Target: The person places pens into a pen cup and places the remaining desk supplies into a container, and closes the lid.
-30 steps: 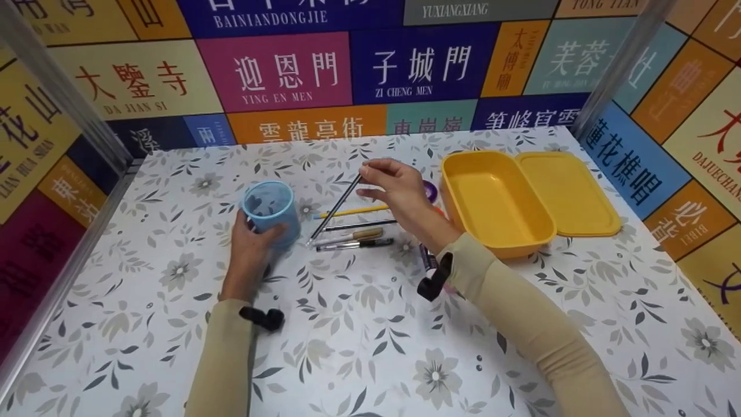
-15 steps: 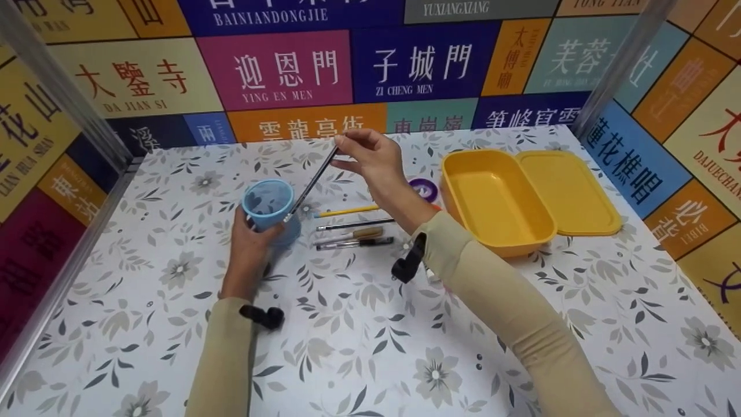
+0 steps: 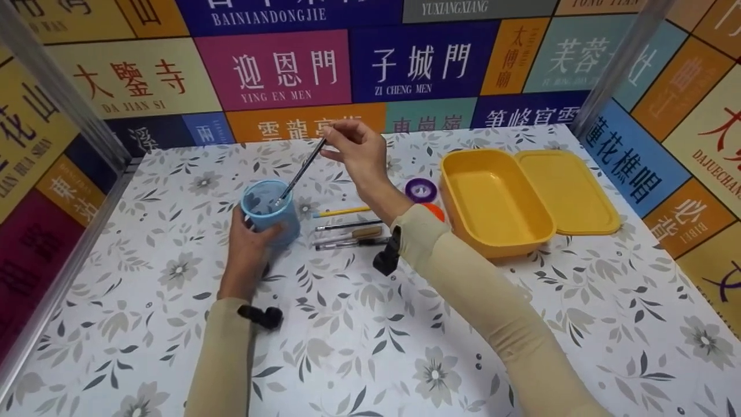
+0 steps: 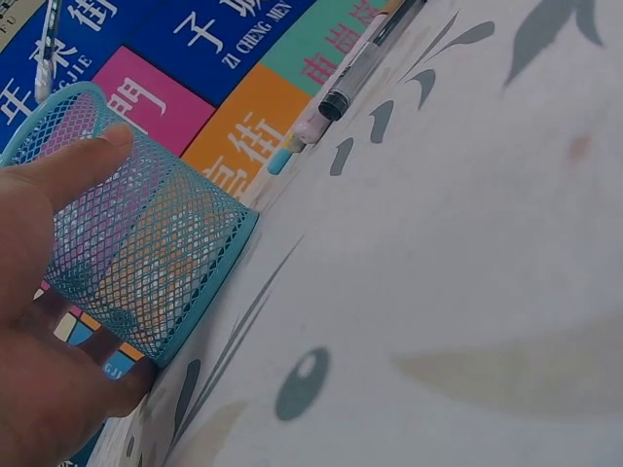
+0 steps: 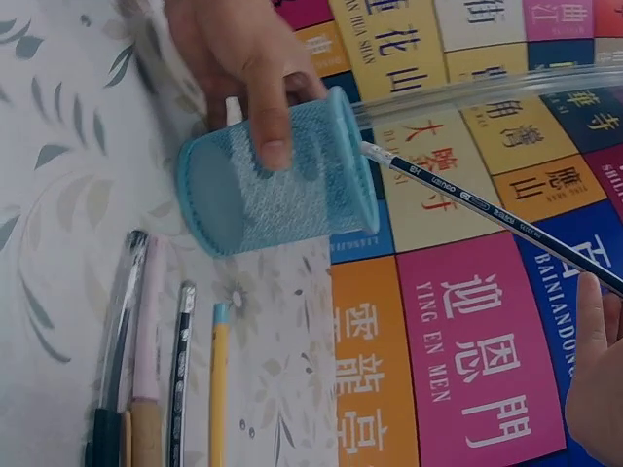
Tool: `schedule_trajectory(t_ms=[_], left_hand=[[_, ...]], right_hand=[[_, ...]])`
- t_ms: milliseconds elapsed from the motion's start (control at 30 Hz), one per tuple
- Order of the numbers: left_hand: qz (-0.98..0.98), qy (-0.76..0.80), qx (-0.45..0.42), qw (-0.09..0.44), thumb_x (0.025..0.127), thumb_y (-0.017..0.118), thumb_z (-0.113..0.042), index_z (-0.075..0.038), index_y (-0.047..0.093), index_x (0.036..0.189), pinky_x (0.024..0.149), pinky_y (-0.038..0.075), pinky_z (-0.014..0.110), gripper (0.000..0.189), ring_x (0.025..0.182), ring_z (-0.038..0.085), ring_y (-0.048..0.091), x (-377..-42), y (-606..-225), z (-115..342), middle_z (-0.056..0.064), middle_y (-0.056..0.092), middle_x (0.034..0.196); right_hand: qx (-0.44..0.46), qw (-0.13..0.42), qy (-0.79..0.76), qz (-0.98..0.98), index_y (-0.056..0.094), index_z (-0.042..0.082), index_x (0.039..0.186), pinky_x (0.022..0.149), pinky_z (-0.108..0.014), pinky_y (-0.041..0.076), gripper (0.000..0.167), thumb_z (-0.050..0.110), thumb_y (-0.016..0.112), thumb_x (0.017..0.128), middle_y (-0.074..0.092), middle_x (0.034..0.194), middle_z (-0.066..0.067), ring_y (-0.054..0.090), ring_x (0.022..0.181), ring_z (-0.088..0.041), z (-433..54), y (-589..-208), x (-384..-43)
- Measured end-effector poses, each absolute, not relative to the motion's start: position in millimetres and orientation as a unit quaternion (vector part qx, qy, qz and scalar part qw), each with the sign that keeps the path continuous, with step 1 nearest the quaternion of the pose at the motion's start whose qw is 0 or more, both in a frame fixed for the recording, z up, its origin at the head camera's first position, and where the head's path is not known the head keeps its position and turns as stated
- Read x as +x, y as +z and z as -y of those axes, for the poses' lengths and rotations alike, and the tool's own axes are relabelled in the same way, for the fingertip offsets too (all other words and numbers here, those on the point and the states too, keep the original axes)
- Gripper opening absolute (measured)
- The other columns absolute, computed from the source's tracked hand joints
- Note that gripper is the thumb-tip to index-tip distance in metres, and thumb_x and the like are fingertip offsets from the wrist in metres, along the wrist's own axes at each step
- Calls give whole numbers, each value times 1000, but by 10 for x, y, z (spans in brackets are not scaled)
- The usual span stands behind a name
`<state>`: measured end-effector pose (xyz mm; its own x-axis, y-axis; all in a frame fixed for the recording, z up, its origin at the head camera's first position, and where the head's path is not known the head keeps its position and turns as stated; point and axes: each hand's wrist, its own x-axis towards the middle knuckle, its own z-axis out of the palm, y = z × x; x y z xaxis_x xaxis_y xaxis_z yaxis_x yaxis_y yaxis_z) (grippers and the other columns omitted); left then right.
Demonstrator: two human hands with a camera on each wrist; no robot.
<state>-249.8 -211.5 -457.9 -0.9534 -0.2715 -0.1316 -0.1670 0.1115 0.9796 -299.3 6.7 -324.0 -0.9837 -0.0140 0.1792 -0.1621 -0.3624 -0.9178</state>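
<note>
- Ideally, the dark pencil [image 3: 302,172], its eraser end at the mouth of the mesh cup [image 3: 285,215], would be stood steeper before lowering, to clear the rim.
- Left hand [image 3: 246,249] — wrapped round the cup's side, a good brace.
- Right hand [image 3: 362,157] — raised higher, pinching the pencil's upper end.

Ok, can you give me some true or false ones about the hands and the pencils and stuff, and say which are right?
1. The left hand holds the blue mesh cup. True.
2. The yellow box is closed. False: it is open, and its lid lies beside it.
3. The right hand holds a dark pencil. True.
4. A yellow pencil lies on the table. True.
5. The held dark pencil lies flat too. False: it slants in the air, its lower end at the cup's mouth.
</note>
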Motion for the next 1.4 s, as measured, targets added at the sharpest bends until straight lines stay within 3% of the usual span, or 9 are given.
schedule_trajectory(t_ms=[500,833,1100,1400], left_hand=[[740,-655,147,46,77,86,-24,-39,23,156,127,22,42,102,152,19,29,-2491,-4617,2118,-2,33,163],[730,-669,134,46,79,85,-25,-38,24,154,126,26,43,97,151,17,31,-2431,-4611,2128,-4,35,162],[737,-661,129,56,78,86,-23,-33,24,156,127,24,41,100,152,20,28,-2460,-4603,2128,-2,33,162],[738,-659,136,50,80,84,-20,-35,22,157,127,24,43,100,153,21,26,-2481,-4562,2095,-2,31,164]], right_hand=[[99,43,806,581,67,-3,113,88,-39,62,25,7,72,91,70,100,-7,70,92,-16,126,-3542,-2946],[69,6,796,601,72,3,106,83,-31,63,19,10,75,89,73,104,-9,72,94,-16,235,-3765,-2892],[73,-20,776,626,71,0,111,79,-32,64,25,11,75,89,74,103,-10,71,103,-30,300,-3891,-2866],[68,-32,766,638,72,6,112,81,-32,63,26,16,76,89,74,106,-7,72,96,-14,268,-3955,-2849]])
